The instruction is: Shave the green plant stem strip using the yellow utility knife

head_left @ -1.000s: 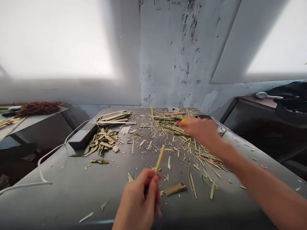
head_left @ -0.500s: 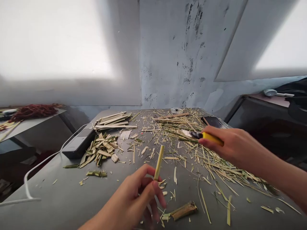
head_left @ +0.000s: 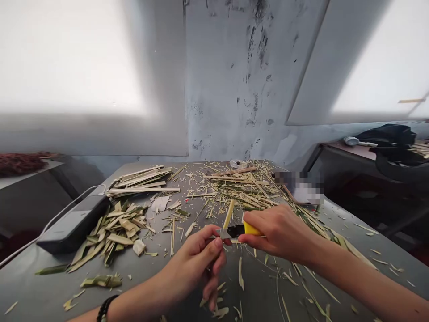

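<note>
Pinched between the thumb and fingers of my left hand [head_left: 197, 252] is a short bamboo strip [head_left: 229, 213], its pale end pointing up and away from me. My right hand [head_left: 278, 230] grips a utility knife [head_left: 252, 227] by its yellow handle. The knife's blade lies across the strip, right beside my left thumb and fingertips. Beneath both hands, bamboo shavings [head_left: 240, 273] are scattered over the grey table [head_left: 161, 286]. The strip's lower end is hidden by my left fingers.
Left on the table stand a dark box-shaped device [head_left: 73, 219] with a white cable, a heap of bamboo chips [head_left: 120, 228] and stacked bamboo strips [head_left: 142, 179]. Thin splints [head_left: 241, 183] and a tape roll [head_left: 238, 164] lie at the back. A partly pixelated flat object [head_left: 298, 188] sits back right.
My right hand has brought the knife left and down onto the bamboo strip in my left hand. The view has shifted a little to the right.
</note>
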Motion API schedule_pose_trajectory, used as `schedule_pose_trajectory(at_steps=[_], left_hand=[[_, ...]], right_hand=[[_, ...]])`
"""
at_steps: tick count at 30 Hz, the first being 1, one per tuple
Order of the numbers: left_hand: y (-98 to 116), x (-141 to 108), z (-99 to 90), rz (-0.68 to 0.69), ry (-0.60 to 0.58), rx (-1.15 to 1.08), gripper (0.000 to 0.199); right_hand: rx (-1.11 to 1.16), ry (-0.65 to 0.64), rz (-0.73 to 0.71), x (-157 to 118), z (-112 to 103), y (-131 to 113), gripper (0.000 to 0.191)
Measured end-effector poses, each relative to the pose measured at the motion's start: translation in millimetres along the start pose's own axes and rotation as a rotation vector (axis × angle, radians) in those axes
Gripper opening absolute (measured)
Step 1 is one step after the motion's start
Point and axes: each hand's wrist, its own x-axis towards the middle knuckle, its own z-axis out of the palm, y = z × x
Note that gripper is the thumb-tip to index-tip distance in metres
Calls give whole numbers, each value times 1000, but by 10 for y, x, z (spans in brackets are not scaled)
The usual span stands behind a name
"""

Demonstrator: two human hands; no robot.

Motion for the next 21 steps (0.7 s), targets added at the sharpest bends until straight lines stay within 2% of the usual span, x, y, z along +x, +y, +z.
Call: schedule_pose_trajectory(at_steps=[4, 7, 9, 12, 14, 17, 21], left_hand=[[87, -13, 13, -19, 29, -117, 23], [107, -47, 41, -8, 62, -163, 20], [27, -103, 105, -28, 38, -145, 27], [-141, -196, 246, -140, -70, -29, 48], [-181, -219, 309, -111, -84, -22, 57], [-84, -179, 290, -58, -80, 36, 53], [63, -113, 154, -43, 32, -17, 36]], right_hand=[[-40, -33, 27, 64, 86, -12, 63], [-96, -63, 115, 233, 105, 138, 67], [-159, -58, 245, 352, 52, 369, 71], [-269, 8, 530, 411, -116, 773, 77], [-302, 41, 637, 361, -221, 934, 76], [-263, -8, 609, 242, -271, 906, 68], [-154, -134, 441, 122, -167, 637, 60]])
